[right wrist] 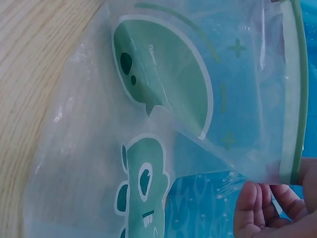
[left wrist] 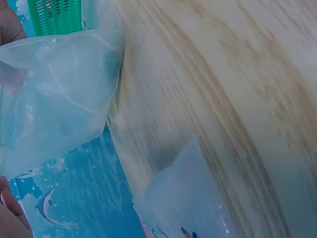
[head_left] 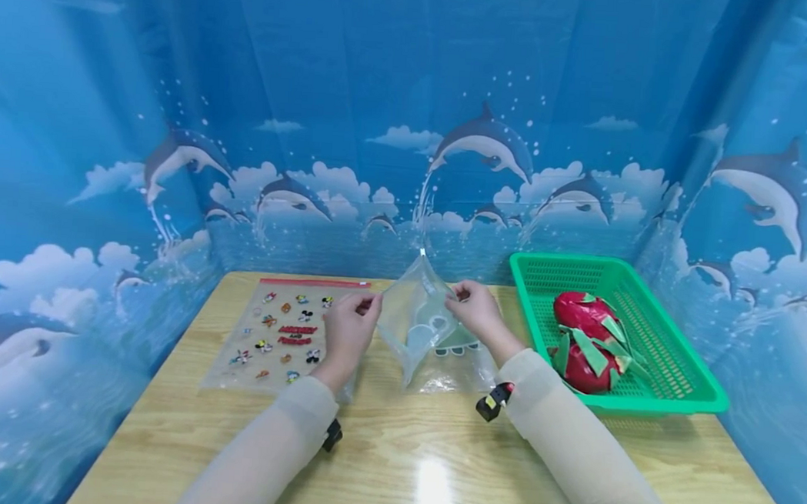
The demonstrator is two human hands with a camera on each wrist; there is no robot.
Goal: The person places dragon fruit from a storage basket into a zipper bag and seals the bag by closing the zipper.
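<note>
Both hands hold a clear zip bag [head_left: 433, 331] with a green cartoon print, raised off the table in its upper part. The left hand [head_left: 352, 327] pinches the bag's left top edge between thumb and fingers. At the opposite edge the right hand [head_left: 475, 309] pinches the rim near the green zip strip [right wrist: 299, 99]. Between the hands the bag's mouth is spread apart. Its lower part touches the wooden table. In the left wrist view only a bit of the left hand [left wrist: 12, 213] shows at the lower left.
Left of the hands a second clear zip bag [head_left: 280, 337] with a red zip and cartoon figures lies flat. A green basket [head_left: 694, 378] stands at the right, holding red dragon fruit [head_left: 583, 317] with green scales. A blue dolphin-print curtain [head_left: 358, 87] encloses the wooden table [head_left: 390, 467].
</note>
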